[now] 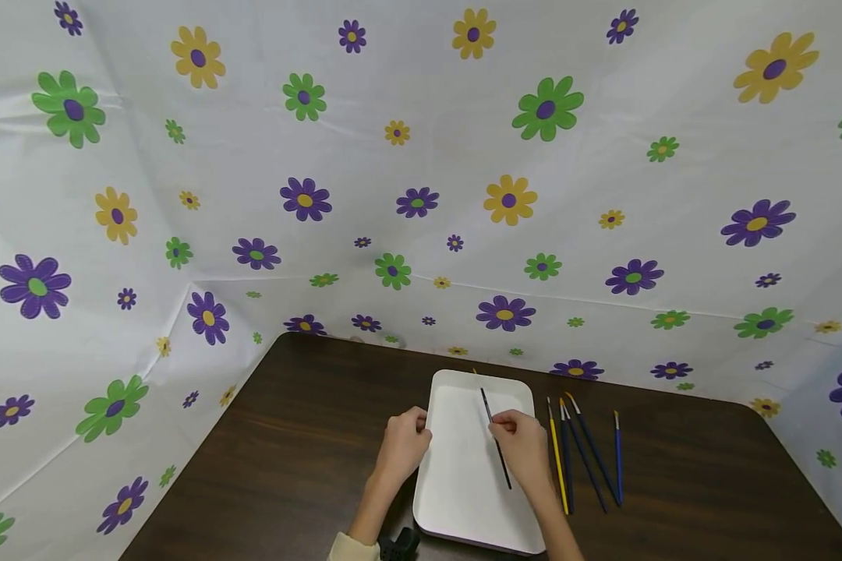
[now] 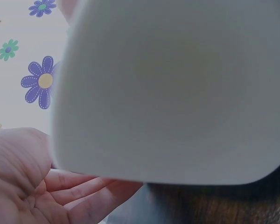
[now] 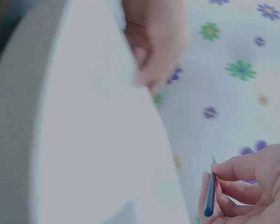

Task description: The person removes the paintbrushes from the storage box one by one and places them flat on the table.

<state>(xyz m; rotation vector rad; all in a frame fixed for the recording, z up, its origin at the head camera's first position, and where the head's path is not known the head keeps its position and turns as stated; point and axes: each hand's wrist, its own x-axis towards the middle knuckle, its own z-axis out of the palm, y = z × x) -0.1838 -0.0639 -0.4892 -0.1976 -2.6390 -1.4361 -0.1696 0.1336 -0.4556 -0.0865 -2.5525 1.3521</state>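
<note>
A white rectangular tray (image 1: pixel 463 499) lies lengthwise in front of me over the dark table. My left hand (image 1: pixel 403 444) grips its left rim; in the left wrist view the fingers (image 2: pixel 93 196) reach under the tray's edge. Between thumb and fingers, my right hand (image 1: pixel 522 448) pinches a thin dark paintbrush (image 1: pixel 501 460), slanted over the right half of the tray. The right wrist view shows the brush's dark blue handle end (image 3: pixel 209 203) poking out past the fingertips.
Right of the tray, several paintbrushes lie on the brown table (image 1: pixel 309 436), among them a yellow one (image 1: pixel 557 463) and a blue one (image 1: pixel 618 460) set apart. A white flowered sheet (image 1: pixel 421 156) hangs behind and at the left.
</note>
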